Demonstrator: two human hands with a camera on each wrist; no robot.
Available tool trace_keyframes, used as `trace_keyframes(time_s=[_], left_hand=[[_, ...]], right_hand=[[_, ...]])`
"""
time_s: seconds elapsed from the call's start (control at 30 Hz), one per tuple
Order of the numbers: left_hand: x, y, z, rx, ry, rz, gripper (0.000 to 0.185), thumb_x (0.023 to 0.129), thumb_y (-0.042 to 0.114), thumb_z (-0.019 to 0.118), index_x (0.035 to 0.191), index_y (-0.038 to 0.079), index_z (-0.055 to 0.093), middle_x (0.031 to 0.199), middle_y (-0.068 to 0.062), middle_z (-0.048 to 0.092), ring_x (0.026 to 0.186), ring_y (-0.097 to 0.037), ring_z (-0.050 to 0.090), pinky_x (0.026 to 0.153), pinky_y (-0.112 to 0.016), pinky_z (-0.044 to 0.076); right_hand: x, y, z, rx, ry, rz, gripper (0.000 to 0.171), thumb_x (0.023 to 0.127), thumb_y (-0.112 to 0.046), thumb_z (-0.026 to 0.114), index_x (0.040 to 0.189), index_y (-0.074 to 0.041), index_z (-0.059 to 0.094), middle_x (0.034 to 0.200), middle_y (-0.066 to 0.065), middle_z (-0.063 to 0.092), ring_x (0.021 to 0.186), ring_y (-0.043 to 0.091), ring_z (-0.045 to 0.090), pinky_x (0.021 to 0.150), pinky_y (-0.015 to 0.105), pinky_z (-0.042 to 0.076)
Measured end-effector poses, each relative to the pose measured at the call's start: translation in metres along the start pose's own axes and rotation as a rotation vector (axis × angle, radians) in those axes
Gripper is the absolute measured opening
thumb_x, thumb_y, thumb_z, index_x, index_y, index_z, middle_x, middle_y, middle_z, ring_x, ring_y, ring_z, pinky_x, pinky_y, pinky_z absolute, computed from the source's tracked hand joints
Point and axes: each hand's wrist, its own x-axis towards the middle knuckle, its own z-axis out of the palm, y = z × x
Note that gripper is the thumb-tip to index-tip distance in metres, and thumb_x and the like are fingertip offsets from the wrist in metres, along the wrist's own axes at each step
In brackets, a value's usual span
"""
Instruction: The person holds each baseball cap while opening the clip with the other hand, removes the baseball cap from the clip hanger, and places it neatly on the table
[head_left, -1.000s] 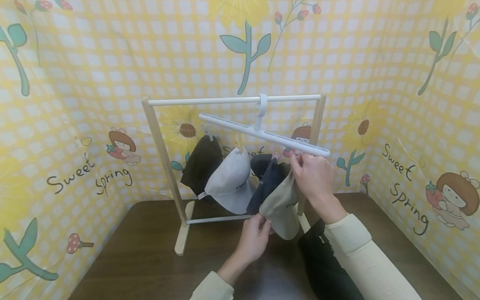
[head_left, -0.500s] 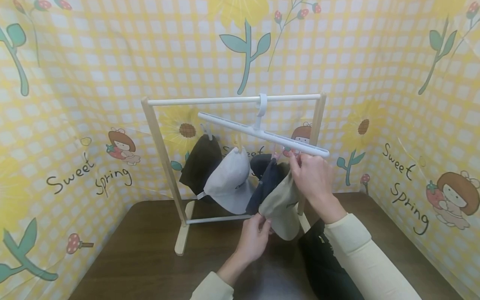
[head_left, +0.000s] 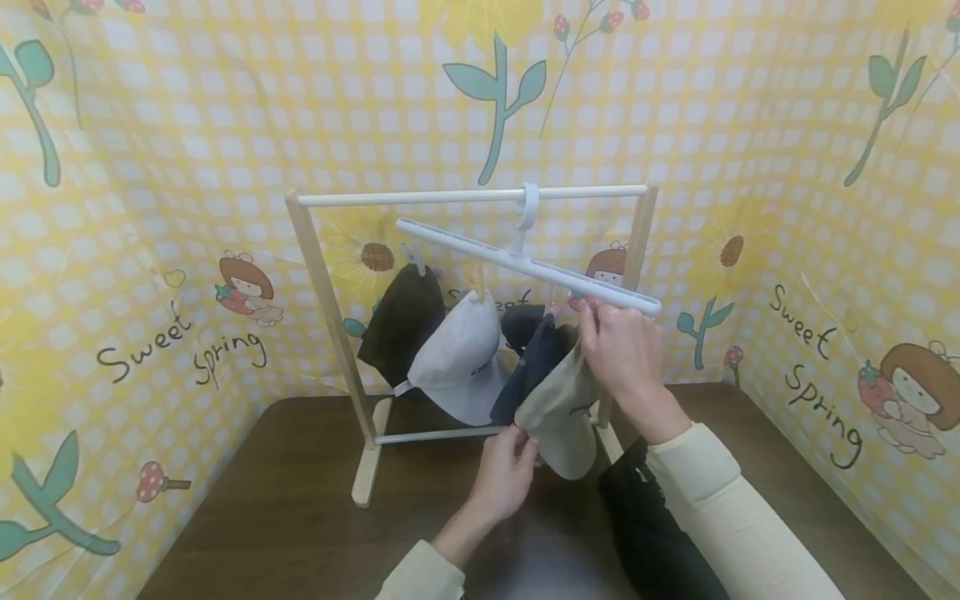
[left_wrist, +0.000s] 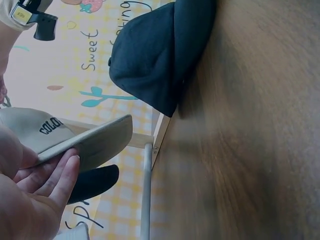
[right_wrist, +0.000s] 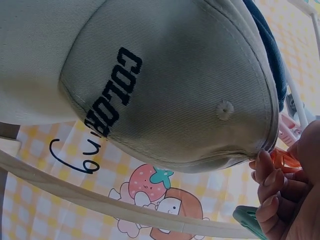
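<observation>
A beige cap with dark lettering hangs at the right end of a tilted white clip hanger. My right hand is at the top of this cap, just under the hanger bar. In the right wrist view its fingers pinch an orange clip at the cap's edge. Lower down, my left hand holds the cap by its edge beside the brim, thumb and fingers on either side. A navy cap hangs directly behind, from a pink clip.
A white cap and a dark cap hang farther left. The wooden rack carries the hanger on its white top rod. On the brown table, a black cap lies under the right forearm. A green clip hangs beside the right hand.
The head view has shifted slightly. Both hands keep their places on the beige cap and the clip.
</observation>
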Motion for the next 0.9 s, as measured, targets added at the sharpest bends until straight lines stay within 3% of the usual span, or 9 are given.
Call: trace_keyframes(time_s=[0.53, 0.9], left_hand=[[-0.004, -0.012, -0.007, 0.008, -0.020, 0.000, 0.017, 0.103, 0.001, 0.054, 0.115, -0.001, 0.067, 0.099, -0.015, 0.075, 0.079, -0.031, 0.073, 0.071, -0.026, 0.059], [-0.010, -0.019, -0.007, 0.029, -0.041, -0.016, 0.012, 0.103, 0.004, 0.056, 0.102, 0.001, 0.067, 0.082, -0.012, 0.071, 0.073, -0.023, 0.067, 0.066, -0.025, 0.055]], right_hand=[[0.000, -0.003, -0.001, 0.003, -0.008, 0.002, 0.056, 0.105, -0.030, 0.053, 0.052, -0.013, 0.041, 0.045, 0.002, 0.036, 0.039, 0.022, 0.033, 0.037, 0.034, 0.024], [-0.001, -0.003, -0.001, 0.006, -0.020, 0.008, 0.054, 0.106, -0.029, 0.052, 0.054, -0.014, 0.043, 0.046, 0.001, 0.037, 0.039, 0.021, 0.033, 0.038, 0.034, 0.024]])
